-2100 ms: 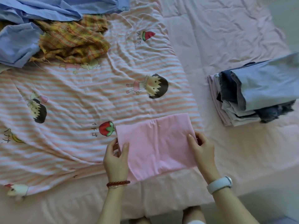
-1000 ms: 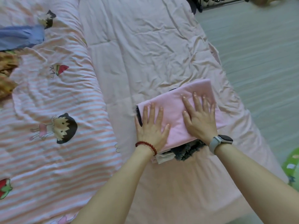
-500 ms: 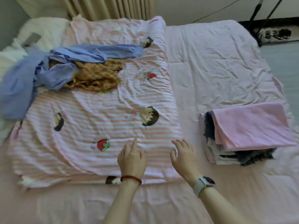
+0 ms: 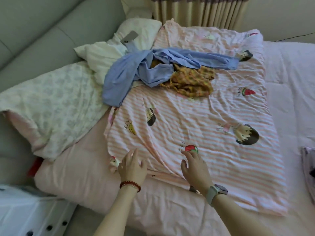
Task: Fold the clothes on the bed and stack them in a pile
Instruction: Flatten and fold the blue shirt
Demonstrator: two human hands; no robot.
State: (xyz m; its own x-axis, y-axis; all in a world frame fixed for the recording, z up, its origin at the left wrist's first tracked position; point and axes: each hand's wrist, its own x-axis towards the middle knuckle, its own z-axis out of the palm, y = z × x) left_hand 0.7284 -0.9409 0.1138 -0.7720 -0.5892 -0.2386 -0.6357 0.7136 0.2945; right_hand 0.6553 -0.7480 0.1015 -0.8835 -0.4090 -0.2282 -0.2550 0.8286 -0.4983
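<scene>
Pink-and-white striped fabric, a sheet [image 4: 196, 120] printed with cartoon children and fruit, lies spread and wrinkled over the middle of the bed [image 4: 289, 86]; its near edge is rucked into folds just where the hands are. Left hand [image 4: 132, 167] is palm down at the sheet's near left corner, fingers spread and slightly curled, fingertips on the cloth; whether any fabric is pinched under them I cannot tell; a red bead bracelet [image 4: 130, 185] circles that wrist. Right hand [image 4: 196, 167] lies palm down on the sheet beside a printed strawberry, fingers apart and lightly bent, closed on nothing; a pale watch [image 4: 215, 193] sits on its wrist.

At the far end of the sheet, well apart from both hands, the unfolded clothes lie in a heap: a blue shirt [image 4: 129, 74], crumpled, one sleeve stretched out to the right; under and beside it a yellow plaid garment [image 4: 190, 80], bunched. Folded clothes, the pile [image 4: 308, 167], show only as a sliver at the right edge of view, on the plain pink bedding.

White patterned pillows [image 4: 51, 103] lie to the left, against a grey padded headboard [image 4: 34, 31]; a phone [image 4: 129, 36] rests on the far pillow; beige curtains [image 4: 201, 11] hang beyond the bed.
</scene>
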